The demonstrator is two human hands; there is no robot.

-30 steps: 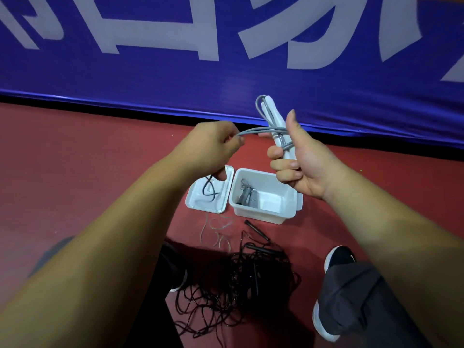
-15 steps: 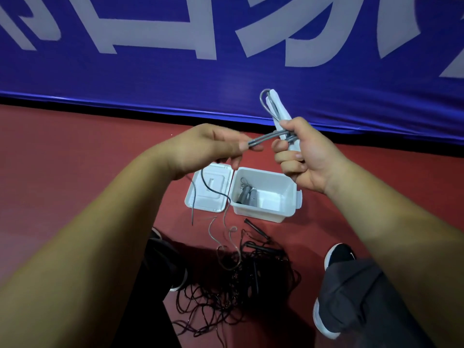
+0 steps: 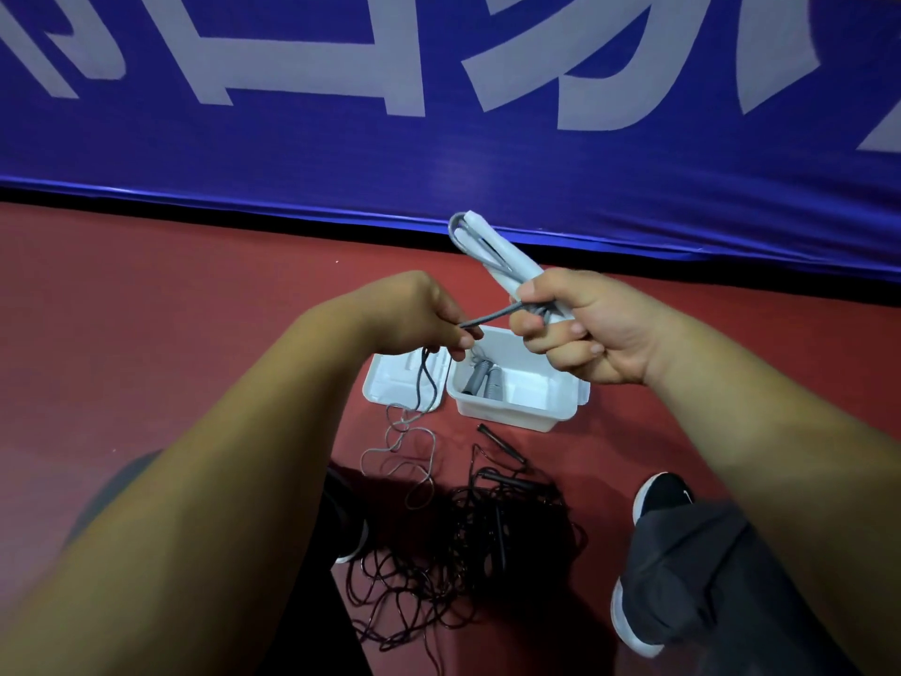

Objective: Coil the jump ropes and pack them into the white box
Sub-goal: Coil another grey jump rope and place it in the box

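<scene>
Head view: gray rope (image 3: 492,317), blue banner (image 3: 439,153) with cropped, illegible lettering (image 3: 302,75)

Head view — forward, downward, close over floor (image 3: 146,309).

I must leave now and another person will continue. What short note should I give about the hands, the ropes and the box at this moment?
Left hand: pinches the grey rope, taut toward the right hand.
Right hand: grips the white handles with grey rope wound round them.
White box: open on the floor, lid beside it, one grey jump rope inside.
Done: one rope packed; this one partly wound.
Left: wind in the grey tail lying below, pack it, then untangle and coil the black ropes.
</scene>
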